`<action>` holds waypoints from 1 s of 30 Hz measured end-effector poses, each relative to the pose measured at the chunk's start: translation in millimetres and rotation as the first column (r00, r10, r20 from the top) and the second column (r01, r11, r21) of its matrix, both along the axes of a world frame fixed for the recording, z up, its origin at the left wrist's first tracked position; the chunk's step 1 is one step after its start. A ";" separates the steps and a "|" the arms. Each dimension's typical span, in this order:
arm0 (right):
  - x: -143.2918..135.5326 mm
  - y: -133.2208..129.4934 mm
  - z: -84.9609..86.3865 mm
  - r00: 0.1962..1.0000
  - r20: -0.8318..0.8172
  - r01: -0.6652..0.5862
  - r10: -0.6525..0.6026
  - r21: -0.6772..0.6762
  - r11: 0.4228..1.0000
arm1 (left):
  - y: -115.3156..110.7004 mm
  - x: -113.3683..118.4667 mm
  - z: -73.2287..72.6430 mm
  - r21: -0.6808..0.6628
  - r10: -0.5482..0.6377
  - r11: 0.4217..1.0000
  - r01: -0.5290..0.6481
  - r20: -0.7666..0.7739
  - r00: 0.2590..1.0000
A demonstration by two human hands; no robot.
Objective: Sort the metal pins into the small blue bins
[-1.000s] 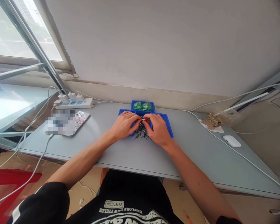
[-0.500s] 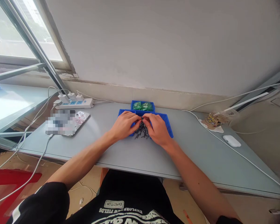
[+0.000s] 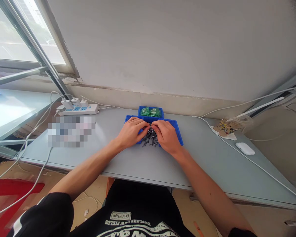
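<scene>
My left hand [image 3: 134,131] and my right hand [image 3: 167,134] meet fingertip to fingertip over a heap of small dark metal pins or screws [image 3: 151,137]; their exact kind is too small to tell. Thumb and forefinger of each hand are pinched together, and whatever is between them is too small to name. The heap lies at the front of a blue divided tray [image 3: 178,133], partly covered by my hands. Behind it stands a smaller blue bin [image 3: 139,111] holding green packets [image 3: 153,113].
At the left is a white power strip [image 3: 92,109] with chargers and cables, beside a blurred-out object [image 3: 71,131]. To the right are a plastic cup [image 3: 224,126] with a straw, a white earbud case [image 3: 245,148] and a cable [image 3: 219,142] across the grey table [image 3: 143,164].
My fingertips have shifted very slightly over the heap, and my right thumb and forefinger sit a little differently. The tray and bin stay in place.
</scene>
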State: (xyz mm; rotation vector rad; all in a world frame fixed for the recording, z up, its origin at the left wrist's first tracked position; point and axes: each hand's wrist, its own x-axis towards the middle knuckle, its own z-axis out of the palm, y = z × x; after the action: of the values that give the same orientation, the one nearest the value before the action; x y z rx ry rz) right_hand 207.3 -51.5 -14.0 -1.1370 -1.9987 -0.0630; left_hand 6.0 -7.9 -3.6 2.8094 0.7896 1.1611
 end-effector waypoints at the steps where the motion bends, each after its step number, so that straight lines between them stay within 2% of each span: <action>1: -0.3 -0.5 -0.2 1.000 -0.010 -0.004 0.004 0.005 1.000 | 0.0 0.0 0.1 0.000 0.002 1.000 -0.002 0.003 1.000; 30: -0.6 -1.6 2.0 1.000 0.007 0.014 -0.014 -0.027 1.000 | -0.7 -0.6 0.7 -0.041 -0.014 0.999 0.013 -0.022 1.000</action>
State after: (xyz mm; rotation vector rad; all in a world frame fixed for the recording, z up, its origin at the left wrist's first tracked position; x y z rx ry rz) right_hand 206.6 -53.2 -12.0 -1.1695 -2.0030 -0.0471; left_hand 5.4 -8.5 -2.9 2.7944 0.7847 1.1010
